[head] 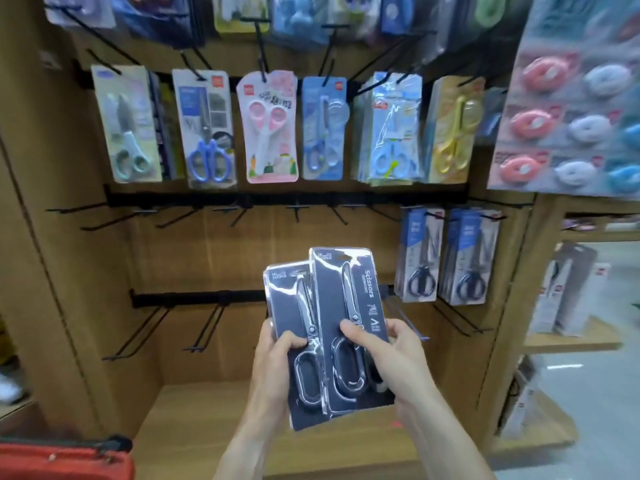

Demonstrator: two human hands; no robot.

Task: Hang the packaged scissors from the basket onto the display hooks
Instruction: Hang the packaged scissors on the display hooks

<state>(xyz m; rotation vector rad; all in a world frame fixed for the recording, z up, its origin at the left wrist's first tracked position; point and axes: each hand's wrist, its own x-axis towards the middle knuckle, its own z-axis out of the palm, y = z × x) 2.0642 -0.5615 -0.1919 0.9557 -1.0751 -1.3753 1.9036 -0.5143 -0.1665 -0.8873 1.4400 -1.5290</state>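
Now each hand grips one upright scissors pack: left hand the smaller, right hand the taller; bare hooks wait beyond, up-left.

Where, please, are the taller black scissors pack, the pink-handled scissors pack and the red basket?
taller black scissors pack (360,289): head view, upper card face.
pink-handled scissors pack (268,133): head view, centre of card.
red basket (65,462): head view, top rim.
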